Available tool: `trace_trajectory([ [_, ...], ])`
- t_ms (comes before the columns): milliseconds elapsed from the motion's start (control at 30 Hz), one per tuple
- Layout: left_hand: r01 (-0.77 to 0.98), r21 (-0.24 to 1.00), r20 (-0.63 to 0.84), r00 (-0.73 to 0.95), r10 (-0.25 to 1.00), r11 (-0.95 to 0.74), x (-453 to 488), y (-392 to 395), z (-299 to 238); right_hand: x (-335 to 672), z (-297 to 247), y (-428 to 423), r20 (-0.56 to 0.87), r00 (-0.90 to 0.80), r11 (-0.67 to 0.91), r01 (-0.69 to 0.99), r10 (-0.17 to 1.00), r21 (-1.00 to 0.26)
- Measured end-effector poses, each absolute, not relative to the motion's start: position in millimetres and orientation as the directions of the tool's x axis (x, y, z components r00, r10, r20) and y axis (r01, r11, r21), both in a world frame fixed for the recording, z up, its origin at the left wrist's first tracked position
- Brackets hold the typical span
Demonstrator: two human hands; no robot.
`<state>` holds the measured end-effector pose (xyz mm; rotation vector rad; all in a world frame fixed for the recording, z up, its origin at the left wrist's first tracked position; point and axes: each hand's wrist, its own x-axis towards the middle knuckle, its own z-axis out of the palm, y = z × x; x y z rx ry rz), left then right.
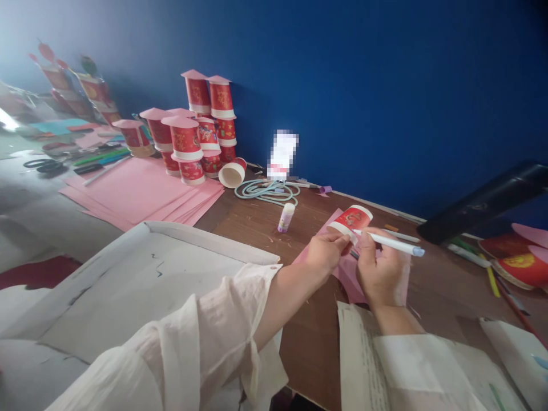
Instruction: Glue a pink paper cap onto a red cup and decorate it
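Note:
A red and white paper cup (353, 218) lies on its side over pink paper (353, 285) on the brown table. My left hand (327, 252) is closed with fingers and thumb pinching the cup's near edge. In my right hand (381, 271) is a white pen (400, 243) with a bluish end, gripped between thumb and fingers. Its other end reaches the cup beside my left fingertips; the exact contact is too small to make out. A dark, thin object shows just below the fingers, partly hidden.
A glue stick (286, 218) stands left of my hands, near a coiled pale cable (268, 191). Stacked red cups (186, 140) with pink tops rise beside pink sheets (145, 191). A black cylinder (483, 200) leans at right. Printed paper (357, 348) lies in front.

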<state>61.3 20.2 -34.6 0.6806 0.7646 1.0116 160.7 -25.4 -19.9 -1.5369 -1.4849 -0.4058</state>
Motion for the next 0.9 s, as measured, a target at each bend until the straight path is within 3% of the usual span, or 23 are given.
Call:
trace_trajectory([
  [233,-0.44,0.834,-0.207,0.311,0.928,0.334,58.5,19.5,-33.0,161.4,-27.9,-26.6,0.776,0.202,0.201,0.899,0.597,-0.388],
  [567,-0.384,0.85,-0.248,0.315,0.916,0.362,54.9,16.8,-23.6,160.7,-22.2,-28.6,0.795,0.182,0.139,0.938,0.579,-0.316],
  [900,-0.58,0.674,-0.292,0.36,0.886,0.458,64.4,19.4,-30.3,160.5,-20.8,-29.6,0.794,0.308,0.099,0.904,0.523,-0.416],
])
